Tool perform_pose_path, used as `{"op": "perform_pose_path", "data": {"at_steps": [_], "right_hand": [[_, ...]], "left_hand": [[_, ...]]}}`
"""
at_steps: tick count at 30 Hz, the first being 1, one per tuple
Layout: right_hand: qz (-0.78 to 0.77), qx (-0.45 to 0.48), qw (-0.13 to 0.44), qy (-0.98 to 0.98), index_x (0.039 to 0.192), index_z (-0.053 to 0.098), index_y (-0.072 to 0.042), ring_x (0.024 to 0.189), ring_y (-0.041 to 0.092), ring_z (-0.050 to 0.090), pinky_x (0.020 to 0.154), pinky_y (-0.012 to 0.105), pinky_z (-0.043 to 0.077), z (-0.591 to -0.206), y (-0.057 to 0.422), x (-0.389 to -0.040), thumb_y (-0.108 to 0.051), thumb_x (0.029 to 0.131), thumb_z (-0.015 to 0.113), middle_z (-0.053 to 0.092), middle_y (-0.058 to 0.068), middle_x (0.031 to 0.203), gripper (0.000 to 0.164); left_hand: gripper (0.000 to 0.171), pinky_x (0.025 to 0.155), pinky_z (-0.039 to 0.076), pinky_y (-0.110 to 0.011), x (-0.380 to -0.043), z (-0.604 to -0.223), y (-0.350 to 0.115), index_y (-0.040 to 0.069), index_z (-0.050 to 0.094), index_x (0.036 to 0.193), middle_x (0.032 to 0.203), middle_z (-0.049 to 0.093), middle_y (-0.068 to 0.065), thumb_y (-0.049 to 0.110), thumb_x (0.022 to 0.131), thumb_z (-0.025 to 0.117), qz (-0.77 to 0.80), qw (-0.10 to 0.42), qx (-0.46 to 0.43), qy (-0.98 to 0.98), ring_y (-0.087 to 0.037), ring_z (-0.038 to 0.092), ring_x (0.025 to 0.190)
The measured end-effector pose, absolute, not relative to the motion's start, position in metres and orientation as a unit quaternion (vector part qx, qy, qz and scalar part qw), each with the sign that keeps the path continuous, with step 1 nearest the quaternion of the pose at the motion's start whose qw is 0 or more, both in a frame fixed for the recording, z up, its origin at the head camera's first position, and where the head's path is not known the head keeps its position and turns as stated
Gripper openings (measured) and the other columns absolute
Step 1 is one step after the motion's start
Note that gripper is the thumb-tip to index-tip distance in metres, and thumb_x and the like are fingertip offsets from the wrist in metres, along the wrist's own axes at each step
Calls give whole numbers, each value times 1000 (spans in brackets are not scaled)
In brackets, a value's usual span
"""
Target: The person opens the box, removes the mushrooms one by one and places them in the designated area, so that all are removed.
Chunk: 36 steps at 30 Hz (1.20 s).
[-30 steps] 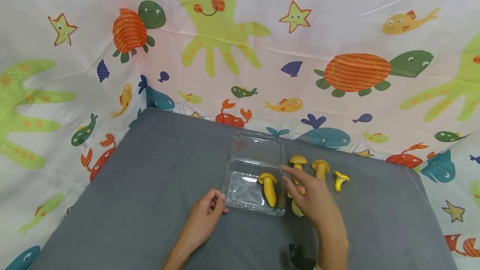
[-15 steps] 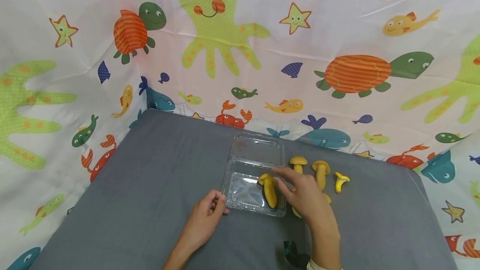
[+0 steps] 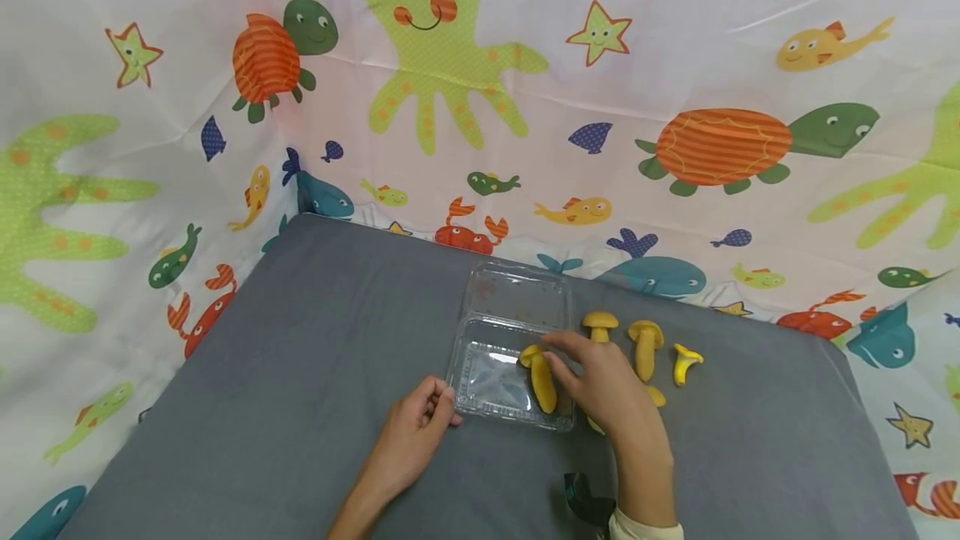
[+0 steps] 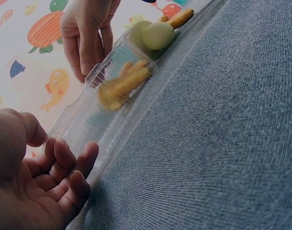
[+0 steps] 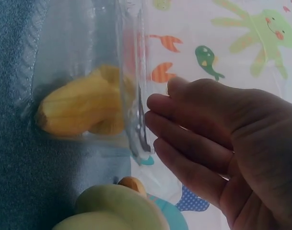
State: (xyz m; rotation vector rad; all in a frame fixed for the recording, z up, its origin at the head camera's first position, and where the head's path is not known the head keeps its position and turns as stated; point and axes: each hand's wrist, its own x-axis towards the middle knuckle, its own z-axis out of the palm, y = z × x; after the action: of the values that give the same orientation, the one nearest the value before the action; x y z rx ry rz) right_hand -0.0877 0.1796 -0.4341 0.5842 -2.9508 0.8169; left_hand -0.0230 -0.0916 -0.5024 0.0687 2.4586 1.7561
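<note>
A clear plastic clamshell container (image 3: 487,377) lies with its lid (image 3: 517,297) folded back. Inside it, toward the right, is a yellow-brown mushroom (image 3: 544,390). My left hand (image 3: 412,432) pinches the container's near left edge between thumb and index finger (image 4: 63,152). Over the right rim hovers my right hand (image 3: 611,394), thumb and fingers loosely bent, with nothing between them. In the right wrist view its fingertips (image 5: 157,117) are right at the rim, beside the mushroom (image 5: 83,105).
Right of the container stand a tan mushroom (image 3: 600,323), another one (image 3: 645,350) and a bright yellow funnel-shaped mushroom (image 3: 685,365). My right hand partly hides more of them, including a pale one (image 5: 117,206). Behind the grey tabletop (image 3: 337,315) hangs a sea-animal curtain (image 3: 510,107).
My right hand has moved left, from the container's right side to over its rim near the mushroom inside. My left hand keeps its hold on the container's edge.
</note>
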Motion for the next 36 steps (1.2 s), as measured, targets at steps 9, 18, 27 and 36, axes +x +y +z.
{"op": "perform_pose_path", "data": {"at_steps": [9,18,27,36], "right_hand": [[251,179,-17,-951,127,75,-8,96,20,75,89,48,59,-431,172,-91,-18,102,73,78,6,120,27],[234,171,-32,-957,125,76,-6,99,22,75,87,44,60,-430,164,-93,-16,100,76,77,6,121,27],[240,152,-47,-958,121,77,-6,95,20,74,86,44,60,-431,160,-95,-14,98,77,79,4,113,24],[254,127,-42,-958,114,78,-8,99,24,77,87,44,61,-427,159,-91,-13,99,76,80,5,109,16]], "left_hand": [[16,65,48,-25,-24,-502,-93,11,65,104,89,73,1,22,112,56,582,59,35,811,-18,75,86],[17,66,48,-25,-22,-502,-95,13,65,105,90,74,2,24,112,55,578,66,29,813,-17,74,84],[19,65,48,-24,-20,-499,-94,11,65,104,89,74,0,25,112,56,583,55,38,810,-19,74,83],[17,65,47,-22,-21,-497,-93,13,65,101,88,73,0,24,111,57,581,46,34,812,-19,75,84]]}}
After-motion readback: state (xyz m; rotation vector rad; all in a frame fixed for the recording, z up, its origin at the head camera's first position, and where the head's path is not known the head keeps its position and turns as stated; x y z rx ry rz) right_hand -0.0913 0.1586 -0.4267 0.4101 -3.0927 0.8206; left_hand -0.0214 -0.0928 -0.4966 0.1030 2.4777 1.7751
